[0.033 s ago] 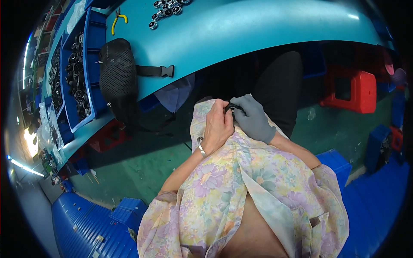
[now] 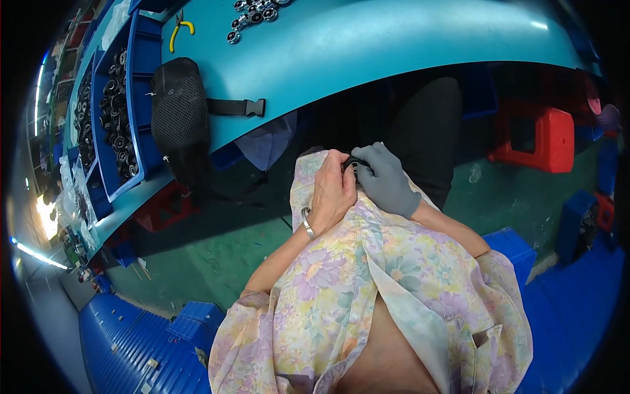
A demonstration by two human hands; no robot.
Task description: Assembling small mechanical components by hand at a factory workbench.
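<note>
My bare left hand (image 2: 333,190), with a silver bracelet on its wrist, and my grey-gloved right hand (image 2: 388,180) meet above my lap. Between their fingertips they grip a small black curved part (image 2: 355,161). Fingers cover most of it, so its exact kind does not show. Both hands are closed on it, the left from one side and the right from the other. Below them lies the floral cloth of my garment (image 2: 328,269).
On the turquoise table (image 2: 394,39) lie yellow-handled pliers (image 2: 182,29), shiny metal-and-black round parts (image 2: 252,18) and a black mesh pouch (image 2: 180,105). A blue bin (image 2: 134,144) holds many black wheel-like parts (image 2: 117,111). A red stool (image 2: 554,141) stands right.
</note>
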